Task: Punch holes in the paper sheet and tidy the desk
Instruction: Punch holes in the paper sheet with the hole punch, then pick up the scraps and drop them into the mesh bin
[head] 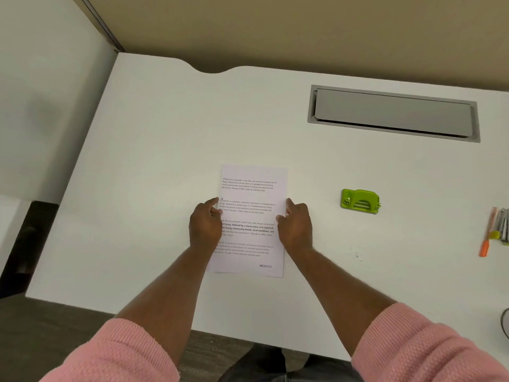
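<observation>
A white paper sheet [252, 213] with several printed paragraphs and a "RECEIVED" mark lies flat on the white desk [154, 150], near its middle. My left hand [205, 224] holds the sheet's left edge, fingers curled and the index tip on the paper. My right hand [296, 226] holds the right edge at about the same height. A green hole punch [360, 201] stands on the desk to the right of the sheet, a hand's width from my right hand.
A grey cable-tray flap [394, 113] is set into the desk at the back right. An orange marker [487, 235] and other pens [504, 224] lie at the right edge. A beige partition stands behind the desk, and the floor shows in front.
</observation>
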A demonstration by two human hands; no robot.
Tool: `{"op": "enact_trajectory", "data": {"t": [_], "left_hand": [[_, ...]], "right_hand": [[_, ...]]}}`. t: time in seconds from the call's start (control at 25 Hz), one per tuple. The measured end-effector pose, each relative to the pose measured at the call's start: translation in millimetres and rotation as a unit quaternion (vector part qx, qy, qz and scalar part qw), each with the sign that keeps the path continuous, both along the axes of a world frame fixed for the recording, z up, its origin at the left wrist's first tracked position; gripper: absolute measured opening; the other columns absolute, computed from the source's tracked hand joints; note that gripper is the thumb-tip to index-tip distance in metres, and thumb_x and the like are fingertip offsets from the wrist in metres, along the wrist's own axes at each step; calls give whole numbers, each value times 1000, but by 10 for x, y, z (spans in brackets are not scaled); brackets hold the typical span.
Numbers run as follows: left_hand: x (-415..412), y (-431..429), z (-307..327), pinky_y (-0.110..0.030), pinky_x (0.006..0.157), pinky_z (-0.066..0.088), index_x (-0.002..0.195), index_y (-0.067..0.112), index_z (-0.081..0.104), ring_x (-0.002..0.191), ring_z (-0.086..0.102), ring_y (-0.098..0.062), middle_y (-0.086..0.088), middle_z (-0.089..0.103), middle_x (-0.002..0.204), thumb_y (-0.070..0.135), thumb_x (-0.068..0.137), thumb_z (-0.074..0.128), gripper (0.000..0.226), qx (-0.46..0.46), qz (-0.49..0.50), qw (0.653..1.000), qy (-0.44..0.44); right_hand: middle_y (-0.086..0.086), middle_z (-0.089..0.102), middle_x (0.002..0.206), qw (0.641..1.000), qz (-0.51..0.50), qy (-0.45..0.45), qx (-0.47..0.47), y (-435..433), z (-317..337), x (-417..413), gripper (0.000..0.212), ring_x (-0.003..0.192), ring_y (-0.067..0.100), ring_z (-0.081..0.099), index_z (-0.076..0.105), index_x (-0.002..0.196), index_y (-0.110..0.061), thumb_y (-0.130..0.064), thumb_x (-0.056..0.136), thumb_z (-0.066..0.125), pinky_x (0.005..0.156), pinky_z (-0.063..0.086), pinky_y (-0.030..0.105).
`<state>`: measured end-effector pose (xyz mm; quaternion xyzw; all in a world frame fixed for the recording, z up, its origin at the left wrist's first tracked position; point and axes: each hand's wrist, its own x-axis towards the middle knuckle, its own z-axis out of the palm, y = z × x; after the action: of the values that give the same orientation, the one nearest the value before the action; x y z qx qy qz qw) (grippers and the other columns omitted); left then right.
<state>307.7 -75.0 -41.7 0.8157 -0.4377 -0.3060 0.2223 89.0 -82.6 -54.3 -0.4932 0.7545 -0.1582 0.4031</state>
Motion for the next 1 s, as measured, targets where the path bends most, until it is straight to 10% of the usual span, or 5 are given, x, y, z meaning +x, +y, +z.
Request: {"op": "enact_trajectory", "data": {"t": [0.28,0.48,1.0], "left_hand": [[-58,25,-10,-39,99,47,130,15,62,114,57,-26,-7,58,116,17,94,61,37,22,5,998,-57],[-409,199,112,-43,102,43,131,16,62,126,50,-26,-4,58,132,25,91,65,41,-40,-161,970,-176],[-1804,679,46,-36,120,29,142,15,53,144,37,-18,-1,44,154,21,97,56,45,-49,-349,933,-75]], "right_hand": [[-5,52,104,999,22,-29,-23,10,-9,-82,41,100,15,60,59,134,-16,-12,94,60,87,43,24],[-1,60,120,995,50,-28,-81,186,71,-378,37,111,18,60,62,130,-16,-13,93,63,97,49,33],[5,54,148,970,170,128,-113,827,23,-1563,49,141,23,44,59,139,-13,1,93,51,120,27,30]]}}
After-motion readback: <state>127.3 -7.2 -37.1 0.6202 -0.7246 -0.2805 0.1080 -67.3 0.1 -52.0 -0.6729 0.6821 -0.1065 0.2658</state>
